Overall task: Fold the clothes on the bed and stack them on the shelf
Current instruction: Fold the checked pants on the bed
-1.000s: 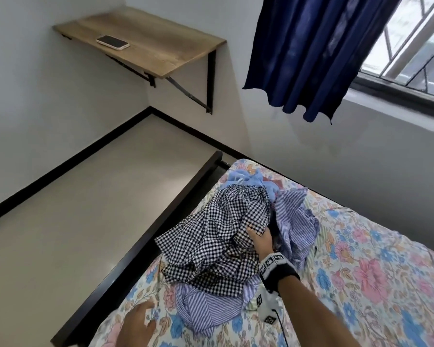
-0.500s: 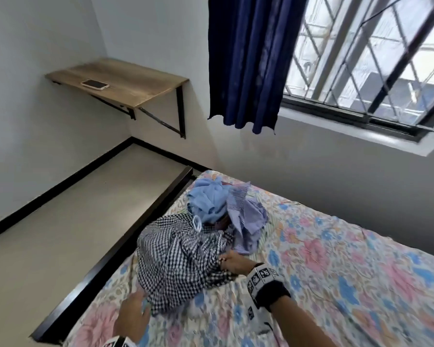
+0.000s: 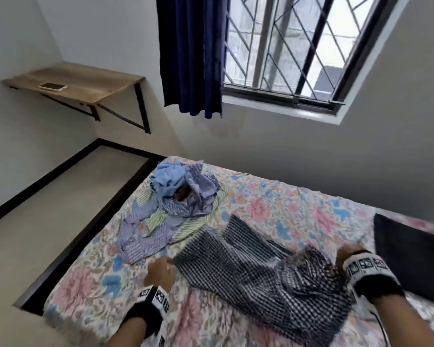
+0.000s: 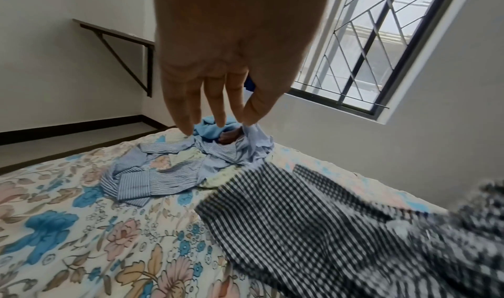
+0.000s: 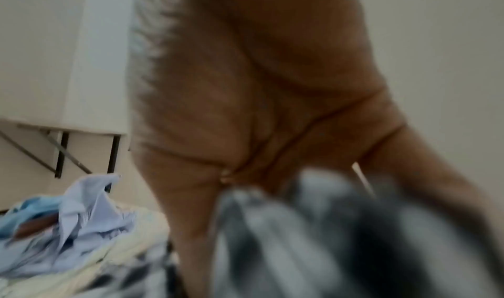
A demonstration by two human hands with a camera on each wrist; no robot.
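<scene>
A black-and-white checked garment [image 3: 248,271] lies stretched across the near part of the floral bed [image 3: 273,201]. My right hand [image 3: 346,255] grips its bunched right end, and the blurred checked cloth [image 5: 313,227] shows under the palm [image 5: 272,130] in the right wrist view. My left hand [image 3: 161,270] hovers just beside the garment's left corner, fingers [image 4: 215,108] straight and holding nothing. A crumpled pile with a blue striped shirt [image 3: 161,221] and a light blue garment [image 3: 168,175] sits toward the bed's far left corner. The wooden wall shelf [image 3: 98,83] is at the far left.
A phone [image 3: 53,86] lies on the shelf. A dark pillow [image 3: 411,254] sits at the right of the bed, close to my right wrist. The black bed frame [image 3: 85,236] borders the bare floor on the left. A navy curtain [image 3: 193,58] hangs by the barred window.
The checked garment has come off the pile and now lies stretched out to the near right. My right hand moved right with it; my left hand moved up beside its left corner.
</scene>
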